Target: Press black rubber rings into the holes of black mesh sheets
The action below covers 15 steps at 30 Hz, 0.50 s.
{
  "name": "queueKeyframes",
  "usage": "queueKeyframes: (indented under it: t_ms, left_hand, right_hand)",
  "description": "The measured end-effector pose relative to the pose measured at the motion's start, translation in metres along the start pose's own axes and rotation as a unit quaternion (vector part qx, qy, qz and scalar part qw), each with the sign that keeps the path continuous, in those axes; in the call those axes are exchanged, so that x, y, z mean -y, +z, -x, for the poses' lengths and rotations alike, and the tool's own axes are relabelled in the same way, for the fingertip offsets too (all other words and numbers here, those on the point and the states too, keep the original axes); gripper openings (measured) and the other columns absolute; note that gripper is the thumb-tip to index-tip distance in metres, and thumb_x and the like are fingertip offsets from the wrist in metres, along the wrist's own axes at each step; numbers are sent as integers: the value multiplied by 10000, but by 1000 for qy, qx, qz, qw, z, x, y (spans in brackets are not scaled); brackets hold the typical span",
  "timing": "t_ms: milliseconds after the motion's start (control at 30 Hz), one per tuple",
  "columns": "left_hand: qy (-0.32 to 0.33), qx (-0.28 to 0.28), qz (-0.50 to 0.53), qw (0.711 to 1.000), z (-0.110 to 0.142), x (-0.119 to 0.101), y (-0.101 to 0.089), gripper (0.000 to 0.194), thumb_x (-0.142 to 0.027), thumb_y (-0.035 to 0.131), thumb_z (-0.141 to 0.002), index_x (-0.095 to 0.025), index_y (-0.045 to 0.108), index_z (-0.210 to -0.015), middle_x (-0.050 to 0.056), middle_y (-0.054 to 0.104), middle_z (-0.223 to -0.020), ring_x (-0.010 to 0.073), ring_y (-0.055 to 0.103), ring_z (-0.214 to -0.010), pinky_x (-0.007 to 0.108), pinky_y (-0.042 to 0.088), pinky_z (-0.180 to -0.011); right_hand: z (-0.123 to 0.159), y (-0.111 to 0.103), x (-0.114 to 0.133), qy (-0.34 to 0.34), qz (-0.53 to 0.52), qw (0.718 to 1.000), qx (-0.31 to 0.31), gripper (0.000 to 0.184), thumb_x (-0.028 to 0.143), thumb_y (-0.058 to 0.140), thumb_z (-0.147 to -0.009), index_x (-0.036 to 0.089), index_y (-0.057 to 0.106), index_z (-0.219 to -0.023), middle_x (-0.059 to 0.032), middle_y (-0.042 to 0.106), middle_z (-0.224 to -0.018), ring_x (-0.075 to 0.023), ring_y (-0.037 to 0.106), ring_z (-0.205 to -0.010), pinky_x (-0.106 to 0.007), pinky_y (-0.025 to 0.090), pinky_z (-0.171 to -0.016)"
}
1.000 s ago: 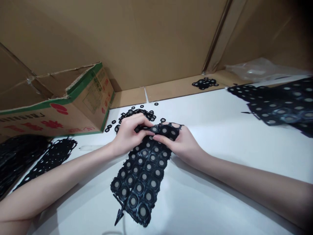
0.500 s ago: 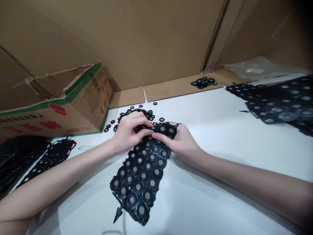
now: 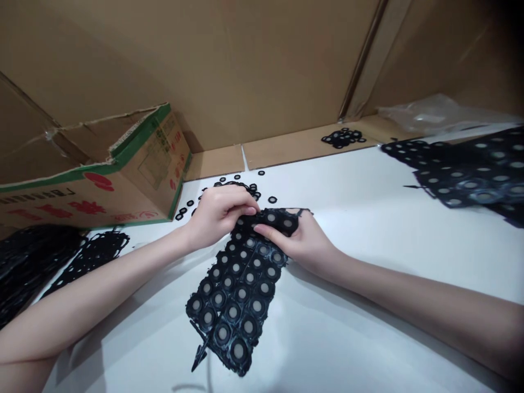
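A black rubber sheet of moulded rings with pale round centres slants across the white table in front of me. My right hand grips its far end, thumb on top and the other fingers underneath, with that end bent up. At the far left corner of the sheet, my left hand has thumb and forefinger pinched together by the edge. Whatever lies between those fingertips is hidden. Behind my left hand is a pile of loose black rings, partly covered by the hand, with single rings scattered around it.
An open cardboard box stands at the left. Black netted scrap lies before it. More black ring sheets are at the right, near a clear plastic bag. A small ring heap sits by the cardboard wall.
My left thumb has come up off the sheet's face towards the forefinger at the edge, uncovering more of the upper left corner. My right hand keeps its grip, nearly still.
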<state>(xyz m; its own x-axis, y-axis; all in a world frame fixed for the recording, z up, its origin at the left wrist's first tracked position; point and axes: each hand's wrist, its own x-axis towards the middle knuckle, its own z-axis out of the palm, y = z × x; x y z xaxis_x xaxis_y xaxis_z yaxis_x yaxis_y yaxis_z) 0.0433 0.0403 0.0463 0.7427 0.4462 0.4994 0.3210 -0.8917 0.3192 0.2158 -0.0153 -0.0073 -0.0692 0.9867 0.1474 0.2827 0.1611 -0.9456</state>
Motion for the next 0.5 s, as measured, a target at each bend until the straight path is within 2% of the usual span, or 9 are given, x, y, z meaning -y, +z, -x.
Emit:
queueKeyframes:
  t_ms: [100, 167, 267, 333, 400, 500]
  left_hand:
    - [-68, -4, 58, 996, -2, -2, 1, 158, -91, 576, -819, -113, 690, -712, 33, 690, -691, 119, 616, -652, 210, 445, -639]
    - [-127, -29, 110, 985, -3, 0, 3, 144, -120, 596, -795, -127, 686, -682, 22, 697, -687, 125, 616, -648, 219, 451, -642]
    - [-200, -115, 199, 953, -7, 11, 5, 105, -173, 628, -759, -138, 678, -674, 13, 680, -664, 125, 594, -616, 224, 452, -598]
    - [-224, -188, 230, 928, -11, 23, 3, 110, -212, 636, -760, -142, 658, -678, 5, 634, -617, 113, 555, -558, 219, 434, -539]
    - [-223, -245, 222, 917, -13, 35, -1, 138, -239, 617, -785, -149, 631, -682, -4, 589, -588, 102, 516, -508, 218, 415, -495]
    - [-198, -219, 108, 949, -9, 48, -8, 127, -223, 591, -810, -151, 658, -730, 15, 628, -670, 119, 554, -585, 239, 442, -563]
  right_hand:
    - [1, 0, 0, -14, 15, 1000, 10, 257, 396, 659, -723, 169, 571, -643, -20, 597, -612, -169, 538, -593, -300, 436, -563]
    - [1, 0, 0, -21, 12, 1000, 16, 218, 370, 662, -731, 167, 600, -682, -33, 644, -660, -188, 582, -637, -314, 473, -607]
    - [1, 0, -1, -37, -12, 999, 14, 170, 335, 661, -743, 167, 638, -756, -65, 710, -795, -224, 640, -754, -350, 514, -709]
    - [2, 1, -1, -42, -33, 998, 23, 142, 313, 661, -747, 174, 652, -774, -71, 728, -846, -236, 656, -806, -370, 522, -759]
    - [2, 1, 0, -30, -49, 998, 27, 134, 309, 666, -743, 178, 660, -773, -73, 737, -852, -241, 666, -815, -386, 529, -774]
    - [1, 1, 1, 2, -51, 999, 15, 192, 333, 698, -712, 162, 669, -796, -96, 739, -872, -257, 675, -824, -414, 536, -782]
